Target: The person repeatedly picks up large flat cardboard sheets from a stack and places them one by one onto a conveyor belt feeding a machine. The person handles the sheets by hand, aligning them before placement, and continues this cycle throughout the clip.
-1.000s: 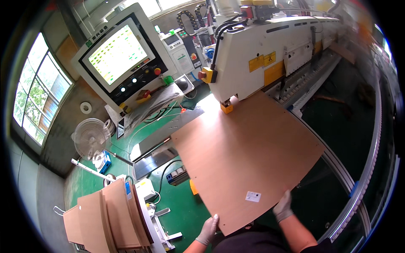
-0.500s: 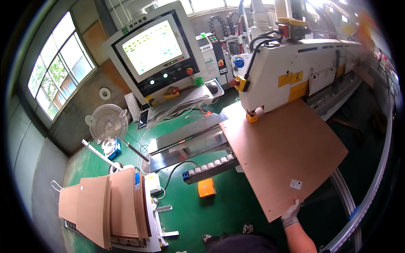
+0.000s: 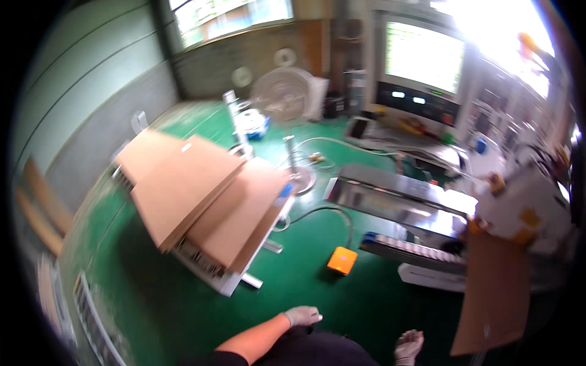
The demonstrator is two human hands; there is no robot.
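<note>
My left hand (image 3: 303, 315), in a pale glove, is in front of my body. Its fingers point right and are blurred, so their grip is unclear; no held thing shows. Lower right, my gloved right hand (image 3: 409, 346) has its fingertips up and slightly apart, holding nothing. To its right, a brown board (image 3: 497, 293) sits at the white machine (image 3: 519, 204), apart from my hand. Ahead on the left, several brown boards (image 3: 189, 183) are stacked on a white-framed stand (image 3: 224, 285).
An orange box (image 3: 342, 261) lies on the green floor (image 3: 305, 280). Beyond it are a roller rail (image 3: 415, 249), a metal bed (image 3: 397, 201) and a control panel with a lit screen (image 3: 423, 55). A fan (image 3: 282, 91) stands by the wall. A roller frame (image 3: 97, 317) lies lower left.
My view has swung left, toward the stacked boards. My right hand has let go of the board at the machine. My left hand has come into view.
</note>
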